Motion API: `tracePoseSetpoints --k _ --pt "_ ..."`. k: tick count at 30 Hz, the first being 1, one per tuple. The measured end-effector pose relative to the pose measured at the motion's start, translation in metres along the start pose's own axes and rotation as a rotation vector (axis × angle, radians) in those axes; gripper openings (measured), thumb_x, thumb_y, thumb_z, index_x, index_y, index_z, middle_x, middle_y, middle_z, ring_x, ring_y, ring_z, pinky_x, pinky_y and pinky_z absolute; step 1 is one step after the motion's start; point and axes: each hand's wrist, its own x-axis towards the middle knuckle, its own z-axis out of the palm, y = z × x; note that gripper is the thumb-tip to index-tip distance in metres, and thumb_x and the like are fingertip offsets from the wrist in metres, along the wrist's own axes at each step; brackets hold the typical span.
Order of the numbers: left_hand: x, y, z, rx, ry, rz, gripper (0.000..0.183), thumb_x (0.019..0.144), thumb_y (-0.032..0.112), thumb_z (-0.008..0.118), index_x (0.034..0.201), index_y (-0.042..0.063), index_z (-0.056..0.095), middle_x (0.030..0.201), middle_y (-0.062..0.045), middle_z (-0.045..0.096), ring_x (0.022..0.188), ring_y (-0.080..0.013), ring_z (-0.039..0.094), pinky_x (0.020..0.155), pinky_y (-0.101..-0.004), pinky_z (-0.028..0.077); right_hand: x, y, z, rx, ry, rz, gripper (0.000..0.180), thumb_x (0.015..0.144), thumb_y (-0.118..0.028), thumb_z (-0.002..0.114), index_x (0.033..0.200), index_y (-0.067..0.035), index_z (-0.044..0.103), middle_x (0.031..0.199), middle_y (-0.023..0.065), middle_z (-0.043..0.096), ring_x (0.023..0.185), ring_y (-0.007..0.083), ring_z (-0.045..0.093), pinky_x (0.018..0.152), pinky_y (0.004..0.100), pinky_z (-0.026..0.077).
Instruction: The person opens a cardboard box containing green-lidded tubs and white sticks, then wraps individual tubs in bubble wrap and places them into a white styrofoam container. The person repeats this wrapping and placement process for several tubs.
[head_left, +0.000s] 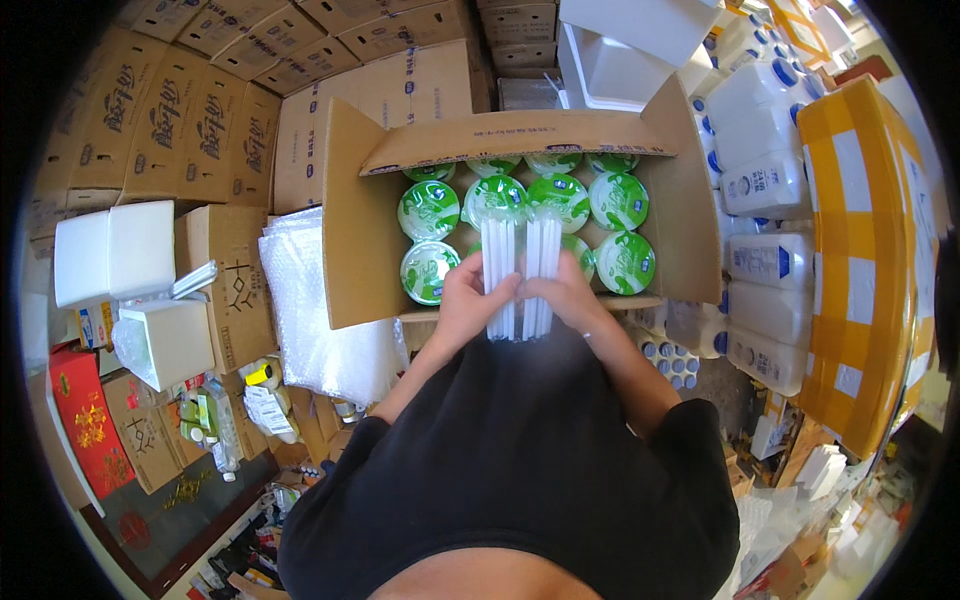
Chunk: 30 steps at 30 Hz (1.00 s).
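Two bundles of white wrapped sticks, possibly straws or spoons, are held upright side by side over an open cardboard carton (679, 202). My left hand (474, 300) grips the left bundle (498, 255) between thumb and fingers. On the other side, my right hand (564, 294) holds the right bundle (541, 251). Below them, rows of round tubs with green-and-white lids (619, 201) fill the carton. Its flaps stand raised at the left, right and far sides. My hands and the bundles hide some of the near tubs.
Bubble wrap sheets (322, 330) lie left of the carton. White foam boxes (161, 337) stand farther left. Large white jugs with blue caps (769, 259) and a yellow-taped box (855, 270) line the right. Stacked cartons (165, 127) rise behind, with a foam cooler (607, 64) at the back.
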Motion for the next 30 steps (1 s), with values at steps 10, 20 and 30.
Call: tracePoseSetpoints --k 10,20,30 --pt "0.022 0.006 -0.002 -0.404 0.213 -0.146 0.011 0.09 0.001 0.058 0.101 0.002 0.056 0.069 -0.006 0.054 0.05 -0.0172 0.055 0.045 -0.0305 0.045 0.009 0.005 -0.016 0.738 -0.027 0.069 0.017 0.075 -0.002 0.058 0.08 -0.01 0.044 0.07 0.0034 0.048 0.052 0.0173 0.052 0.048 0.0308 0.046" --pt "0.017 0.008 -0.001 -0.354 0.038 -0.109 0.022 0.098 0.012 0.056 0.118 0.003 0.052 0.077 -0.008 0.056 0.052 -0.0163 0.053 0.046 -0.0291 0.043 0.009 -0.006 -0.006 0.443 0.004 0.089 0.016 0.087 -0.006 0.059 0.1 -0.007 0.05 0.078 0.0035 0.052 0.047 0.0111 0.049 0.036 0.0262 0.039" --pt "0.012 0.025 0.008 -0.487 0.082 -0.119 0.039 0.109 0.037 0.036 0.13 0.006 0.047 0.088 -0.004 0.056 0.062 -0.0109 0.047 0.054 -0.0264 0.04 0.008 -0.009 -0.004 0.456 -0.037 0.109 0.013 0.1 -0.022 0.061 0.101 -0.011 0.054 0.074 -0.0025 0.048 0.046 0.0039 0.038 0.038 0.0204 0.03"
